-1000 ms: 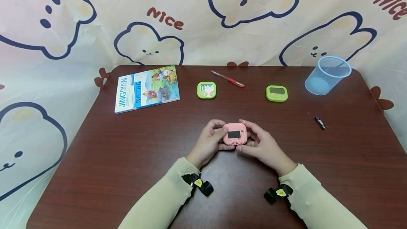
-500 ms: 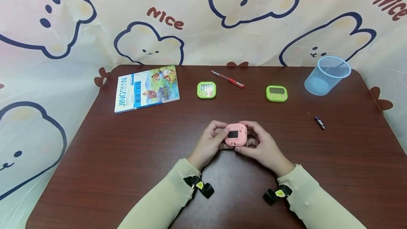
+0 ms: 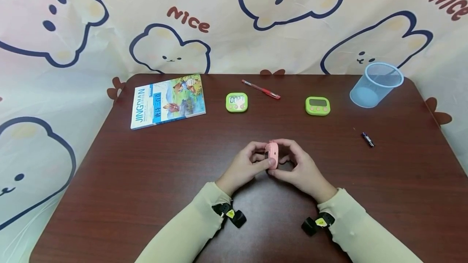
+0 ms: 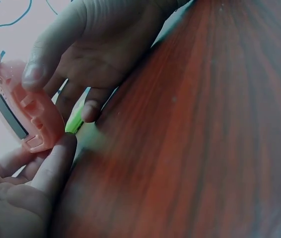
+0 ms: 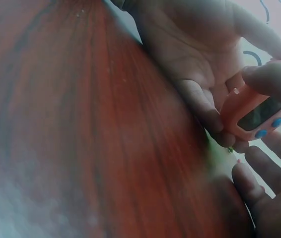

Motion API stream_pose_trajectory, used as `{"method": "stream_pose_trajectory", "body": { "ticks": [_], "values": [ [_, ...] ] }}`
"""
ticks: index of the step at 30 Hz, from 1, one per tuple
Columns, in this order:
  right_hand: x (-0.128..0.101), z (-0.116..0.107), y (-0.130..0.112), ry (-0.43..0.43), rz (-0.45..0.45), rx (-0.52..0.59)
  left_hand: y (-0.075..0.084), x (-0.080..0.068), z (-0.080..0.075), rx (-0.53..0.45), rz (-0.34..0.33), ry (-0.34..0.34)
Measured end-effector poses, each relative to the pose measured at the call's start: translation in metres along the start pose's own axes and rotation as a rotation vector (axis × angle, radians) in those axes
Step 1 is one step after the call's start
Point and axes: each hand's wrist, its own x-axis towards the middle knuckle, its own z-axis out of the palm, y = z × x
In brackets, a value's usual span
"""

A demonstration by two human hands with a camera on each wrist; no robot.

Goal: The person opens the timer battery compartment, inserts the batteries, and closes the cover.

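Note:
Over the middle of the table, both hands hold a small pink digital timer [image 3: 274, 153], turned edge-on in the head view. My left hand [image 3: 241, 169] grips it from the left, thumb on its lower edge. My right hand [image 3: 307, 173] pinches it between thumb and fingers at the right side. In the right wrist view the pink timer [image 5: 235, 114] shows a dark panel and blue buttons [image 5: 278, 121], partly covered by a finger. A dark rectangle and moulded recesses appear on the pink timer [image 4: 43, 116] in the left wrist view.
On the table [image 3: 164, 198], a book [image 3: 170, 100] lies back left. Beyond the hands are a lit green timer [image 3: 236, 102], a red pen [image 3: 261, 89] and a blank-screened green timer [image 3: 317, 106]. A small battery [image 3: 368, 139] and a blue cup [image 3: 376, 85] are at right.
The pink timer has turned from face-up, its dark rectangle visible, to edge-on. The left thumb has shifted down onto its edge; both hands stay about it. The lit green timer's digits have changed.

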Motion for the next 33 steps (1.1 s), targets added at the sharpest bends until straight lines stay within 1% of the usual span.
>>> {"method": "stream_pose_trajectory", "body": {
  "ticks": [3, 9, 12, 16, 18, 20, 21, 24, 26, 28, 33],
  "values": [
    [0.0, 0.001, -0.001, 0.005, 0.001, -0.016, -0.001, 0.0, -0.001, -0.038, 0.006, -0.006],
    [0.0, 0.001, -0.001, 0.003, 0.017, -0.104, -0.002, 0.0, -0.003, -0.211, 0.027, -0.066],
    [0.0, 0.0, 0.0, 0.013, 0.0, -0.139, -0.003, 0.0, -0.005, -0.273, 0.028, -0.092],
    [0.0, 0.0, 0.0, 0.051, -0.04, -0.151, -0.004, -0.001, -0.006, -0.321, 0.043, -0.1],
    [0.0, 0.0, -0.001, 0.078, -0.059, -0.143, -0.004, -0.001, -0.006, -0.348, 0.058, -0.095],
    [0.002, 0.001, -0.009, 0.103, -0.069, -0.134, -0.005, -0.001, -0.006, -0.386, 0.077, -0.087],
    [0.002, 0.001, -0.014, 0.114, -0.069, -0.132, -0.005, -0.001, -0.006, -0.399, 0.084, -0.077],
    [0.002, -0.001, -0.014, 0.132, -0.057, -0.121, -0.005, -0.001, -0.007, -0.422, 0.103, -0.036],
    [0.002, -0.002, -0.012, 0.14, -0.048, -0.106, -0.005, -0.001, -0.008, -0.417, 0.107, -0.008],
    [0.002, -0.003, -0.002, 0.144, -0.036, -0.095, -0.005, 0.0, -0.009, -0.406, 0.104, 0.011],
    [0.001, -0.002, -0.003, 0.151, -0.012, -0.095, -0.005, 0.001, -0.01, -0.398, 0.102, 0.007]
  ]
}}
